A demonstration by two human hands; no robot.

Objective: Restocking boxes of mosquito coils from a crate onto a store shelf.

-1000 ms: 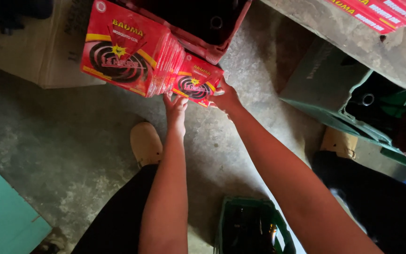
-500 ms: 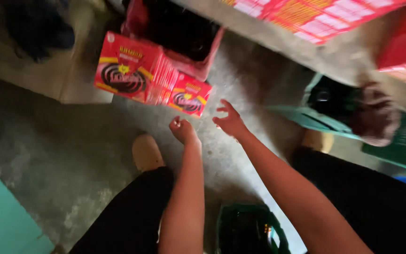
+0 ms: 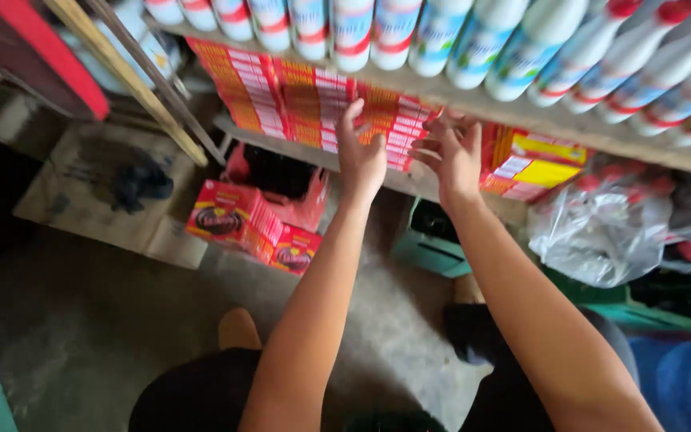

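My left hand point(image 3: 360, 154) and my right hand point(image 3: 453, 152) are raised in front of a row of red and yellow boxes point(image 3: 313, 102) stacked on a low shelf. Both hands have their fingers spread and hold nothing. The fingertips are at or just short of the box faces; I cannot tell if they touch. Down on the floor lies a bundle of red boxes with a black spiral picture point(image 3: 237, 222), well below both hands.
White spray bottles with red caps point(image 3: 473, 40) line the shelf above. A red crate point(image 3: 293, 188) and a green crate point(image 3: 433, 244) sit under the shelf. A clear plastic bag of goods point(image 3: 601, 228) lies right. Flattened cardboard point(image 3: 97, 196) lies left on the concrete floor.
Both hands let go of the bundle of red spiral boxes on the floor and rose to the shelf of red and yellow boxes. The view tilted upward.
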